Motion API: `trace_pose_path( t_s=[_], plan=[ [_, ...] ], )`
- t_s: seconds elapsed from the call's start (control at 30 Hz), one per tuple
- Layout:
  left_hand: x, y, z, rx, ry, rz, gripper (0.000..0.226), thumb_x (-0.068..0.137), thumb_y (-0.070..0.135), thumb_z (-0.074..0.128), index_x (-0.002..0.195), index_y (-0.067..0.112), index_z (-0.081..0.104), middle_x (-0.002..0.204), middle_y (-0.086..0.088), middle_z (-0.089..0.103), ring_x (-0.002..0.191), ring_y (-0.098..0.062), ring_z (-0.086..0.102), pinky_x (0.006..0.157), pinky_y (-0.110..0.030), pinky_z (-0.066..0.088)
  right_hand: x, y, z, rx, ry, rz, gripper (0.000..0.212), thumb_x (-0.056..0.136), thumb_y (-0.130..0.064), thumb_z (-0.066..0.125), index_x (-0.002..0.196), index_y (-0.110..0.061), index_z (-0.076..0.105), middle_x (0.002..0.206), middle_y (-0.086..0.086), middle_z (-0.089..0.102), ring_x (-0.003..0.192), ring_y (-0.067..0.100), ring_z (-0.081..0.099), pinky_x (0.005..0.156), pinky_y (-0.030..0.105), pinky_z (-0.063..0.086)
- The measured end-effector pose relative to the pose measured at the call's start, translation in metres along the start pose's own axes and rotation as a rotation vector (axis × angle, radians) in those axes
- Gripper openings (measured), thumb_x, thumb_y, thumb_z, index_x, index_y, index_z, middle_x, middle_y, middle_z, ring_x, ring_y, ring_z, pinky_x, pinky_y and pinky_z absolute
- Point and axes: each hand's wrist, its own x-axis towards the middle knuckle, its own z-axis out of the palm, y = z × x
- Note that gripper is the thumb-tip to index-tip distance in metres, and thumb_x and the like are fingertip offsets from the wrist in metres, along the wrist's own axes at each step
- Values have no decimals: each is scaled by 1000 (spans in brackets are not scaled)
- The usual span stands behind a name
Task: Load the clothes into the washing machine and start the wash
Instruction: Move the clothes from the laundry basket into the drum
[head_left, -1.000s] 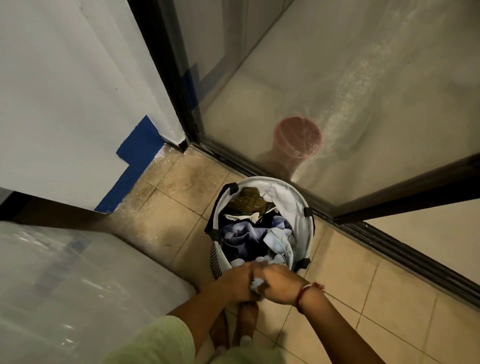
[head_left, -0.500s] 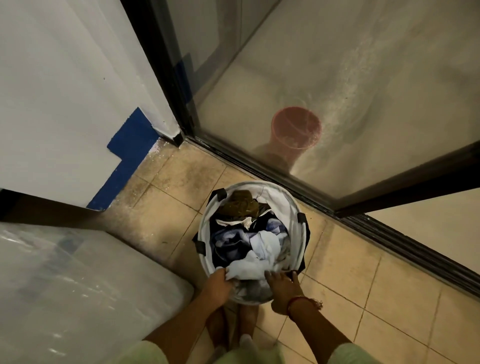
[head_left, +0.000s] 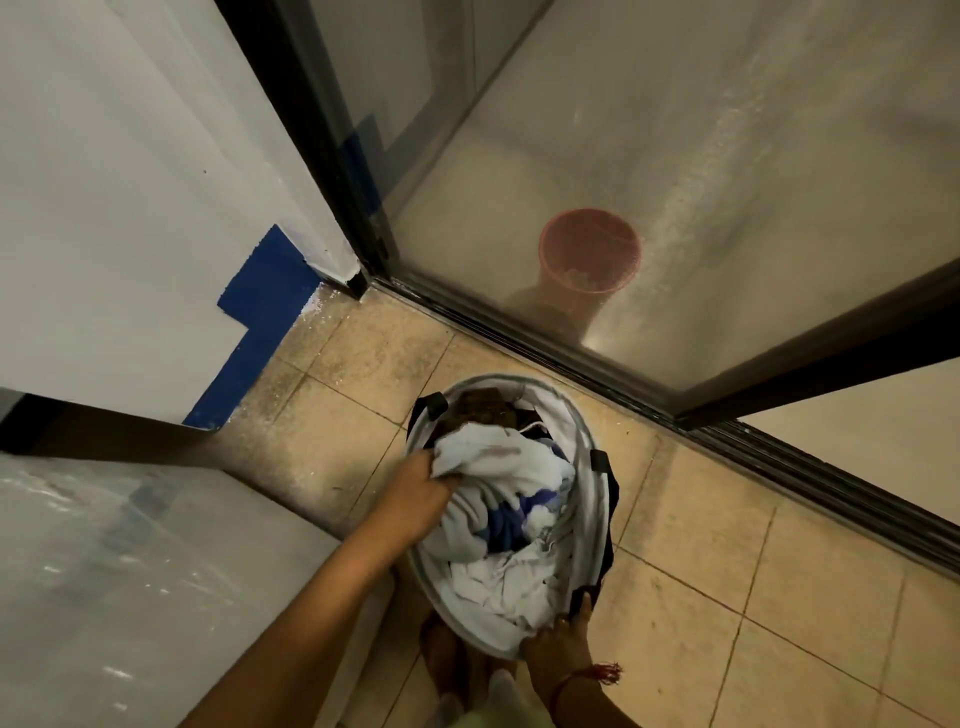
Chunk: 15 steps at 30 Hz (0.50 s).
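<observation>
In the laundry basket (head_left: 592, 436) on the tiled floor (head_left: 753, 571), right by the feet: the clothes (head_left: 519, 577), all of them in sight, white stuff on top w/ blue and dark pieces under and a brownish one at the far rim. No loading done yet, by the full heap. Left hand (head_left: 421, 493) deep in the pile, fingers bunched round a fold of the white cloth (head_left: 498, 457), holding it. Right hand (head_left: 561, 644) at the near rim, fingers curled over the basket's edge, prob. steadying it (red thread (head_left: 602, 672) at that wrist). Step in hand, by the look: first grab, i.e. pulling a garment up out of the heap. Left of the basket, apart from it, a white plastic-wrapped unit (head_left: 130, 571), likely the washer, but no lid, door or controls in view, so can't tell. Beyond the basket, a sliding glass door (head_left: 727, 156) w/ a pink bucket (head_left: 589, 260) behind it; blue paint patch (head_left: 260, 312) low on the wall. Next: lift clear w/o dragging tangled pieces over the rim, swing left, find the opening. Then repeat, shut, start.
</observation>
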Motion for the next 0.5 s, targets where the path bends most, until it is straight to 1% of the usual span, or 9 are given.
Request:
trace_pose_path(
  t_s=[0.07,0.1,0.13,0.17,0.2,0.27,0.33,0.4,0.5],
  plan=[
    [-16,28,-18,-67,56,75,16,94,5,47,102,16,56,87,10,58,83,-10,56,67,-15,44,5,11,41,-35,-143,106,56,6,-50,83,26,-34,33,26,-21,33,41,4,57,115,47,2],
    [-23,41,-28,-108,82,114,19,94,3,47,95,20,55,83,13,56,78,-5,55,65,-13,44,5,10,38,-70,-262,196,38,17,-61,77,32,-35,53,36,-23,50,53,-5,60,117,49,-8],
    [-29,53,-38,-152,95,143,24,93,1,47,89,24,54,82,14,56,76,-1,55,64,-13,46,4,9,38,-87,-441,300,41,34,-69,68,51,-32,71,53,-21,64,69,-10,62,115,52,-16],
    [-35,62,-48,-187,94,167,28,93,1,47,85,28,53,81,15,56,74,1,55,62,-14,48,2,7,29,-38,-600,367,49,60,-67,55,79,-28,77,78,-15,73,91,-7,62,113,56,-19],
    [-40,70,-57,-182,73,184,31,93,3,47,83,32,53,82,15,57,73,3,57,61,-14,51,-2,0,9,-85,-641,355,52,83,-52,39,107,-19,71,108,-2,71,116,7,54,110,58,-22],
    [-50,82,-68,-50,-49,194,24,93,11,52,88,33,56,87,11,62,79,-1,62,68,-21,55,-12,-4,-18,-121,-500,241,65,91,-37,7,138,-12,44,143,9,45,140,26,27,103,60,-29],
    [-63,89,-70,74,-172,173,16,92,15,54,89,31,57,89,11,62,81,-3,64,70,-18,55,-13,-10,-40,-51,-469,136,53,97,-35,20,147,-19,28,153,6,29,145,29,16,113,56,-16],
    [-80,90,-67,102,-208,175,26,92,16,54,79,37,47,82,21,53,71,14,59,61,-5,48,-12,-13,-58,202,-395,172,61,92,-44,37,148,-25,22,155,4,24,144,27,20,119,40,9],
    [-107,93,-65,136,-183,170,32,93,15,54,74,38,42,78,23,48,63,30,49,59,1,43,-5,-24,-95,494,-78,258,90,67,-60,20,145,-17,29,146,8,41,131,25,43,107,29,33]
  ],
)
